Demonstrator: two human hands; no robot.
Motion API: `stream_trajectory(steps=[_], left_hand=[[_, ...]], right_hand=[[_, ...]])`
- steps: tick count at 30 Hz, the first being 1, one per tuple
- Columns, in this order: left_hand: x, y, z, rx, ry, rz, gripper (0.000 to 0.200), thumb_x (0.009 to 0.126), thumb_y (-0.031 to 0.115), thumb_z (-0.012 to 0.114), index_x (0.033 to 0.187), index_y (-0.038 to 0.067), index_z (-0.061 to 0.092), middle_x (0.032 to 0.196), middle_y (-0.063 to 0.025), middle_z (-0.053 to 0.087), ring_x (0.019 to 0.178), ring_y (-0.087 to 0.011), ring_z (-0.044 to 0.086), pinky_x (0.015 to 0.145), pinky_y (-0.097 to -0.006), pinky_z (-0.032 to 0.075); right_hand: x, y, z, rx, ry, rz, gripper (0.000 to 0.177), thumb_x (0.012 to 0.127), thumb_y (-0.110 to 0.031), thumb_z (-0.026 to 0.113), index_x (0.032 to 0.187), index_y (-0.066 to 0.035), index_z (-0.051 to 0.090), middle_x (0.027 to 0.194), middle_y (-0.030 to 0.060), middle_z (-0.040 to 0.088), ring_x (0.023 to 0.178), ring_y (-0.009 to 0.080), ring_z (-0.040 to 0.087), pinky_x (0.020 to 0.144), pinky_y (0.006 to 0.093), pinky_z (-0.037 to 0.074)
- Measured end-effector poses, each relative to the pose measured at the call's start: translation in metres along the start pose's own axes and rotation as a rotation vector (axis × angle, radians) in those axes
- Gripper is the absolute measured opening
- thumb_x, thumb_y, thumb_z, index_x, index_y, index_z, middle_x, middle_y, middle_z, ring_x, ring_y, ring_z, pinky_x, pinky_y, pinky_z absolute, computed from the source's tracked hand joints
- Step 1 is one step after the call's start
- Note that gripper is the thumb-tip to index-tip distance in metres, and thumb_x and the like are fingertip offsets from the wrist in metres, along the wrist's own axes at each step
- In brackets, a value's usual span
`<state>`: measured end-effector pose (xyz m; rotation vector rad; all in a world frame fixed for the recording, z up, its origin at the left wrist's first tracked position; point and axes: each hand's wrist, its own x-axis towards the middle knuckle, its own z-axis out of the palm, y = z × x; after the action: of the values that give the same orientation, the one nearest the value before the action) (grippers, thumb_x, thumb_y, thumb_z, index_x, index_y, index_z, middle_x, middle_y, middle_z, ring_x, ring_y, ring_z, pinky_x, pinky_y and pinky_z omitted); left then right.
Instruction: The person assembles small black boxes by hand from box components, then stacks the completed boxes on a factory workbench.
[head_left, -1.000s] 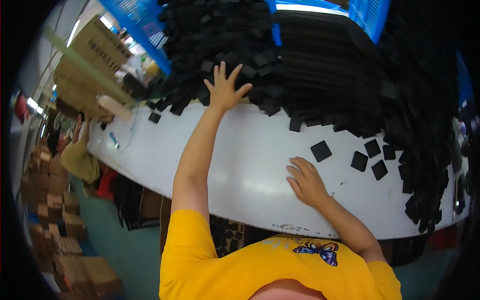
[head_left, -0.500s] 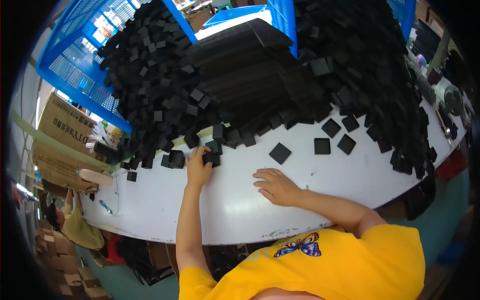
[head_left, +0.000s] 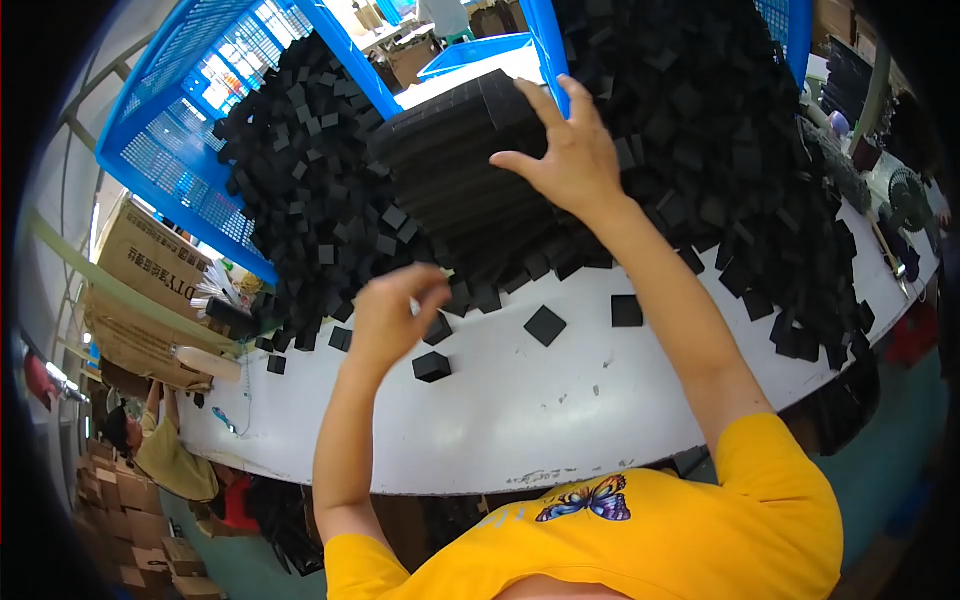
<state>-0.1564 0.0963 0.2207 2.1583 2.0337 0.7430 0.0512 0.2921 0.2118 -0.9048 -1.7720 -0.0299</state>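
Note:
My right hand is raised at the upper right end of a stack of black foam sheets, its fingers spread and nothing seen in it. My left hand is over the front edge of the black block pile, slightly blurred, with thumb and fingers apart. Just right of it, a black block lies on the white table. Farther right are a diamond-turned black block and a square black piece.
Heaps of black blocks flank the stack. A blue crate stands upper left. Cartons and a pale bottle are at the left. A person is at the table's left end. A small fan stands far right.
My right hand has gone from the table up to the stack. My left hand has lifted slightly and opened. A block now lies nearer the front, and several loose pieces at the right are gone.

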Motion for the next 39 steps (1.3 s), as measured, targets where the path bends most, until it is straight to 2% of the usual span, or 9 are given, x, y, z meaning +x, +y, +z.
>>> stream_trajectory(steps=[4,9,12,26,28,33,34,35,39], left_hand=[[0.105,0.028,-0.027,0.269,0.564,0.523,0.025,0.090,0.010,0.070,0.115,0.008,0.070,0.117,-0.0105,0.070,0.113,-0.0298,0.064,0.100,-0.0397,0.045],[0.222,-0.005,0.001,0.451,0.419,0.355,0.041,0.105,0.040,0.049,0.143,0.027,0.057,0.149,-0.0159,0.052,0.139,-0.0361,0.047,0.114,-0.0485,0.033],[0.257,-0.032,0.026,0.217,0.029,0.216,0.048,0.106,0.054,0.035,0.150,0.038,0.047,0.160,-0.0128,0.038,0.150,-0.0321,0.031,0.118,-0.0603,0.023],[0.246,-0.042,0.048,0.317,0.080,0.180,0.045,0.105,0.056,0.035,0.148,0.046,0.046,0.157,-0.0091,0.044,0.147,-0.0314,0.038,0.117,-0.0569,0.027],[0.248,-0.042,0.049,0.309,0.075,0.164,0.045,0.105,0.056,0.036,0.148,0.046,0.046,0.158,-0.0084,0.043,0.147,-0.0310,0.037,0.117,-0.0585,0.027],[0.245,-0.043,0.054,0.394,0.235,0.217,0.046,0.104,0.051,0.044,0.148,0.040,0.048,0.153,-0.0135,0.048,0.145,-0.0322,0.039,0.116,-0.0654,0.023],[0.235,-0.033,0.050,0.324,0.397,0.314,0.049,0.103,0.048,0.050,0.148,0.028,0.050,0.150,-0.0167,0.050,0.142,-0.0347,0.043,0.117,-0.0647,0.021],[0.227,-0.022,0.046,0.190,0.532,0.433,0.050,0.103,0.039,0.055,0.146,0.015,0.052,0.148,-0.0193,0.051,0.140,-0.0344,0.047,0.119,-0.0598,0.022],[0.088,0.061,0.071,-0.807,0.540,0.289,0.073,0.097,0.031,0.067,0.157,0.010,0.030,0.158,-0.0190,0.037,0.148,-0.0335,0.035,0.119,-0.0494,0.027]], right_hand=[[0.016,0.000,0.037,-0.062,-0.067,0.057,0.075,0.078,-0.044,0.084,0.143,-0.031,0.049,0.144,0.0245,0.042,0.125,0.0486,0.052,0.098,0.0522,0.049],[0.019,0.016,0.050,-0.006,-0.075,-0.001,0.061,0.078,-0.021,0.084,0.134,-0.027,0.059,0.138,0.0202,0.047,0.109,0.0430,0.062,0.085,0.0468,0.057],[0.012,0.025,0.049,0.025,-0.082,-0.039,0.057,0.077,-0.008,0.080,0.130,-0.023,0.065,0.133,0.0179,0.051,0.108,0.0417,0.063,0.089,0.0452,0.056],[-0.011,0.058,0.045,0.558,-0.001,-0.008,0.055,0.073,0.009,0.069,0.120,-0.018,0.074,0.123,0.0122,0.062,0.117,0.0299,0.061,0.100,0.0357,0.051],[-0.013,0.059,0.033,0.636,0.088,0.004,0.050,0.077,0.007,0.073,0.121,-0.015,0.074,0.117,0.0072,0.067,0.105,0.0213,0.068,0.091,0.0297,0.054],[-0.019,0.055,-0.013,1.415,0.072,0.655,0.045,0.088,-0.003,0.077,0.131,-0.003,0.065,0.107,0.0035,0.071,0.094,0.0116,0.069,0.083,0.0269,0.058],[-0.024,0.055,-0.021,1.428,0.077,0.683,0.045,0.088,-0.004,0.077,0.131,-0.003,0.065,0.107,0.0035,0.070,0.096,0.0112,0.068,0.084,0.0268,0.058],[-0.029,0.055,-0.031,1.439,0.082,0.710,0.045,0.089,-0.005,0.077,0.132,-0.003,0.064,0.108,0.0035,0.070,0.097,0.0108,0.068,0.084,0.0267,0.058],[-0.066,0.035,-0.062,1.309,0.102,0.736,0.045,0.090,-0.007,0.077,0.133,-0.003,0.063,0.112,0.0046,0.069,0.100,0.0107,0.066,0.087,0.0275,0.056]])
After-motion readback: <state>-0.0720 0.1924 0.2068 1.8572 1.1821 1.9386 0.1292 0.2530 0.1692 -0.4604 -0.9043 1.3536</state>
